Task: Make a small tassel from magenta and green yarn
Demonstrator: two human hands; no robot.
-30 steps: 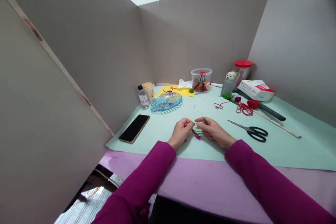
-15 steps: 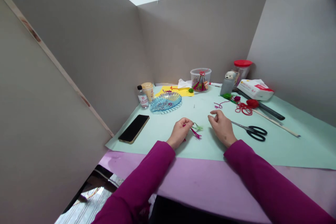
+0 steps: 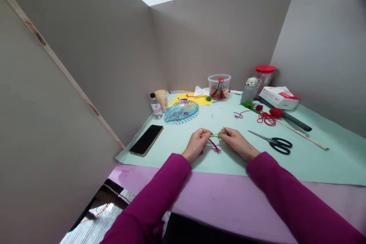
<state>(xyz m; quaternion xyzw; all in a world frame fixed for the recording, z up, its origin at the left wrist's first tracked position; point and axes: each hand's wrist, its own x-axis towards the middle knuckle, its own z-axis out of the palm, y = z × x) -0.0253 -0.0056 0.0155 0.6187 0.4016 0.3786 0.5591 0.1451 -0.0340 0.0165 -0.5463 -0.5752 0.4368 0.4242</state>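
Note:
My left hand (image 3: 197, 143) pinches a bundle of yarn above the green mat, its fingers closed. Magenta yarn (image 3: 214, 146) hangs from it with a frayed end, and a bit more shows under the palm. Light green yarn (image 3: 215, 135) runs from those fingertips across to my right hand (image 3: 235, 142), whose fingers are closed on it. A thin dark thing, too small to make out, sticks up from the right fingertips. Black-handled scissors (image 3: 271, 142) lie to the right of my right hand.
A phone (image 3: 146, 140) lies at left, with a blue glass dish (image 3: 181, 112) and a bottle (image 3: 156, 106) behind it. Yarn balls, including a red one (image 3: 276, 113), a stick (image 3: 303, 134), a grey bottle (image 3: 248, 92) and a tissue pack (image 3: 279, 98) are at right.
My right hand has moved left toward my left hand and closed on the green yarn, which is now stretched between them. My left hand has hardly moved.

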